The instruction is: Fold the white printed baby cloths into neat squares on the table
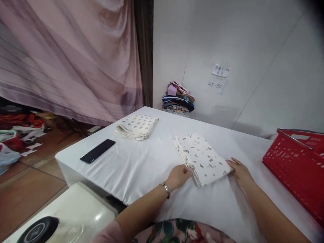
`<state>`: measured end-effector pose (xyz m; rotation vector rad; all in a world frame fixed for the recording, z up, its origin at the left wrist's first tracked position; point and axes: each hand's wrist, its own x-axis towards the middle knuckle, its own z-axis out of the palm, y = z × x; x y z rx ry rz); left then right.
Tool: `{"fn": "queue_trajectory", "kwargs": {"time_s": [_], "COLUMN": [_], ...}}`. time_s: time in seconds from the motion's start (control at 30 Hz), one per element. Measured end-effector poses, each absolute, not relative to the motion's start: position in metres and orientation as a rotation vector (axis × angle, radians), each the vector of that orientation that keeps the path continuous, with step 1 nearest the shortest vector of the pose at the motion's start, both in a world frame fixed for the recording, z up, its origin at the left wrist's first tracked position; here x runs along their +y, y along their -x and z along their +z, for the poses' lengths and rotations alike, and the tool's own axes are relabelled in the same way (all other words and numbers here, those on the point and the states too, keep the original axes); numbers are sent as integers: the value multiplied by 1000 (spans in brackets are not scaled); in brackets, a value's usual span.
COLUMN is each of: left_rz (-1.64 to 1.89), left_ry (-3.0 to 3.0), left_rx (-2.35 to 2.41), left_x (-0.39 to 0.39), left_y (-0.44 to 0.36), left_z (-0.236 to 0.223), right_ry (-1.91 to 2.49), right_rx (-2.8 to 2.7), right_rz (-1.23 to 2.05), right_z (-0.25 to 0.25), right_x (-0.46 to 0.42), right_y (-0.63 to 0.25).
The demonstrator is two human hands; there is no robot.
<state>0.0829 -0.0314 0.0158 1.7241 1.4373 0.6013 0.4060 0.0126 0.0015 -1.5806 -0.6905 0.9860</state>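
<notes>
A folded white cloth [202, 157] with small grey and brown printed figures lies at a slant on the white-covered table in front of me. At its left edge, where the folded layers show, my left hand [178, 176] has curled fingers closed on the cloth; a silver bracelet circles that wrist. My right hand [240, 172] pinches the right corner, its thumb side partly hidden by the fabric. Farther left on the table rests a second folded cloth [139, 126], cream with a small grey pattern, and neither hand touches it.
A black phone [98, 151] lies near the table's left edge. To the right stands a red plastic basket [296, 165] with a metal handle. Behind the table [152, 162] is a pile of folded fabrics [178, 98] against the wall. A white machine-like surface [83, 209] sits at lower left.
</notes>
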Motion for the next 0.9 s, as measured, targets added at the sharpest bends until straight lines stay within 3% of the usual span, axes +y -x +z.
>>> {"fn": "queue_trajectory", "kwargs": {"time_s": [0.2, 0.57, 0.9], "left_rz": [785, 613, 481], "left_ry": [-1628, -1557, -1590], "left_rx": [1798, 1841, 1727], "left_x": [45, 143, 132], "left_y": [-51, -57, -61], "left_z": [27, 31, 22], "right_ry": [1554, 1606, 1992], "right_rx": [-657, -701, -931], "right_rz": [1101, 1073, 534], "right_z": [-7, -8, 29], "right_x": [-10, -8, 89], "right_y": [-404, -396, -434]}}
